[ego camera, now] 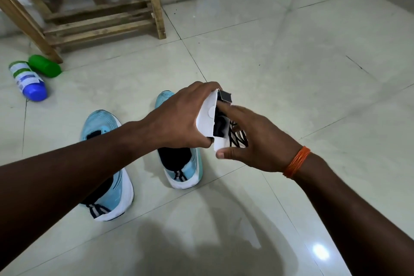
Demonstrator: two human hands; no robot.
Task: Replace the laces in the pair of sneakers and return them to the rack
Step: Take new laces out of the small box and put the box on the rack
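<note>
Two light-blue sneakers with white soles stand on the tiled floor, the left sneaker partly under my left forearm, the right sneaker below my hands. My left hand grips a white cardboard lace packet from above. My right hand holds the packet's lower white flap from underneath, thumb on its corner, index finger reaching into the opening. Black laces spill from the packet over my right palm. The wooden rack stands at the back left.
A white bottle with a blue cap and a green bottle lie on the floor by the rack's front leg. Pale floor tiles stretch to the right. A wall base runs along the back.
</note>
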